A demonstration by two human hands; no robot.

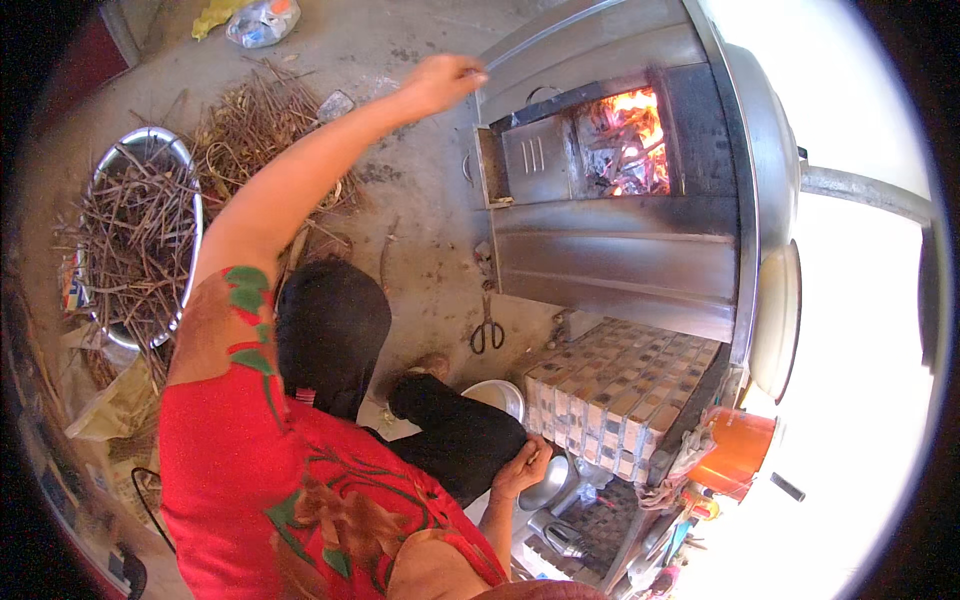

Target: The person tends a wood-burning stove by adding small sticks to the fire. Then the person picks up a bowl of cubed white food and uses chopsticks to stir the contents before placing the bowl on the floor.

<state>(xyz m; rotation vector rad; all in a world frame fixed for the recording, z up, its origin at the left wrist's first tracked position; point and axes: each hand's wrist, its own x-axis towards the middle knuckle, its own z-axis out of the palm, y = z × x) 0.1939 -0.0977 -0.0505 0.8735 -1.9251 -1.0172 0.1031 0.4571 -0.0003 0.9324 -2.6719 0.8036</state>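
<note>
My left arm reaches out over the floor. At its end my left hand (443,85) hangs beside the top corner of a metal stove (610,255), its fingers pressed together; whatever they may hold is too small to make out. In the stove front the firebox opening shows burning wood (630,140) with orange flames, and a metal door (540,160) is slid beside it. My right hand (524,466) is closed against my bent knee in black trousers (460,435); I cannot tell whether anything is inside it.
A silver basin (195,245) heaped with twigs (140,225) stands left, near a loose brushwood pile (255,120). Black-handled scissors (487,335) lie on the floor before the stove. Around a tiled ledge (610,390) are a metal bowl (545,487), a kettle (560,535) and an orange pot (735,453).
</note>
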